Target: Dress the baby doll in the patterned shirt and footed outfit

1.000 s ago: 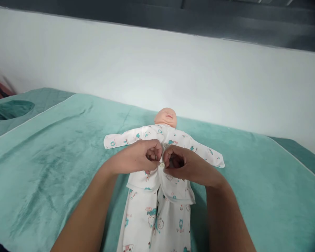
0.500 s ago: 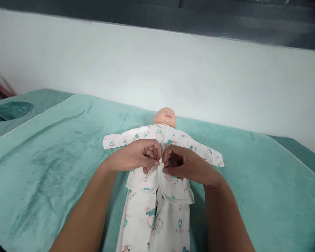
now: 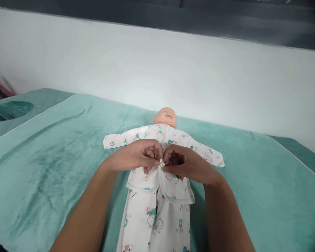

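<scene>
A baby doll point(image 3: 166, 116) lies on its back, head away from me, dressed in a white printed shirt point(image 3: 173, 189) and matching trousers point(image 3: 152, 224). Both of my hands meet over the doll's belly. My left hand point(image 3: 136, 155) pinches the left front edge of the shirt, fingers curled. My right hand point(image 3: 186, 164) pinches the right front edge. A small pale button point(image 3: 162, 164) shows between my thumbs and fingertips. The doll's sleeves spread out to both sides.
A teal plush blanket point(image 3: 55, 154) covers the surface under the doll. A white wall point(image 3: 157, 70) rises just behind it. At the far left lies a darker teal pad with an oval hollow point(image 3: 9, 110).
My fingers have shifted a little around the button, and the shirt's lower hem has lifted slightly. The doll has stayed in place.
</scene>
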Demonstrator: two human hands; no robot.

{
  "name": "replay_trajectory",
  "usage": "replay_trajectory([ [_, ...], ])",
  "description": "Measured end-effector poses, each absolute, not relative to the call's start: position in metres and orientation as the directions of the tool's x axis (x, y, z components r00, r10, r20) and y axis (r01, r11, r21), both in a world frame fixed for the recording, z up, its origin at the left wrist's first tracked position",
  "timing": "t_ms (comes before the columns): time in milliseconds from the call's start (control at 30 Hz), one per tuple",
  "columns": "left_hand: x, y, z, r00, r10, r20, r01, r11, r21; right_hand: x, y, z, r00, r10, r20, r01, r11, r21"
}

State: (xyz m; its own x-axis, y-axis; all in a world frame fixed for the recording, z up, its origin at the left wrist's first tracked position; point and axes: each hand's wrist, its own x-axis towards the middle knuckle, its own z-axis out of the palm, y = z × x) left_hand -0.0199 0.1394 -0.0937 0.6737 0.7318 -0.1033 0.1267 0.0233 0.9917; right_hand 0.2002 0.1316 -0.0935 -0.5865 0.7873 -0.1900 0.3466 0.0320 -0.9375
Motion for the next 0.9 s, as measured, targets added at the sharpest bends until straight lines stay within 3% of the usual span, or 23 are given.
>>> replay_trajectory([
  [900,-0.0199,0.1388,-0.0916,0.676,0.729,-0.106,0.146,0.008,0.989,0.2012,0.1348,-0.0960,-0.588,0.786,-0.192,0.300,-0.008,-0.954],
])
